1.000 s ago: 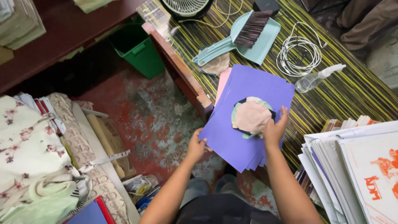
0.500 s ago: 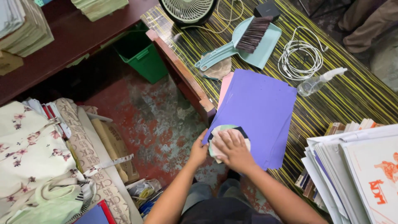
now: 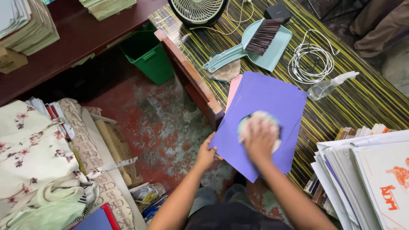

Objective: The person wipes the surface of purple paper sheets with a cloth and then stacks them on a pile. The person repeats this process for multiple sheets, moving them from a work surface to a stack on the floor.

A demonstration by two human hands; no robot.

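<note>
Striped yellow-and-black cloth covers the table (image 3: 362, 102), with a worn red floor (image 3: 162, 127) off to the left side of it. So the main thing is a purple sheet of paper (image 3: 272, 106) lying at the table's near corner, sticking out a bit past the edge. Right hand (image 3: 260, 138) is pressed flat on a pale round cloth pad (image 3: 255, 119) that sits on the middle of the sheet; the hand looks blurred, fingers spread over the pad rather than wrapped around it, so I'd call it pressing, not gripping. Left hand (image 3: 206, 154) pinches the sheet's lower left edge, thumb on top.

A pink sheet (image 3: 233, 91) peeks out from under the purple one just beyond the right hand. Further out past it sits a teal dustpan (image 3: 272, 49) with a dark brush (image 3: 264, 36) lying in it, and a small round tan piece (image 3: 226, 71) just beside the dustpan handle. To the right of that, a coiled white cable (image 3: 311, 64) and a clear spray bottle (image 3: 330, 85) lying on its side. A small fan (image 3: 196, 10) is at the far edge.

Right of the right hand there's a thick stack of papers (image 3: 362, 179). Left of the left hand, on the floor side: a green bin (image 3: 149, 57) and floral fabric (image 3: 25, 149).
</note>
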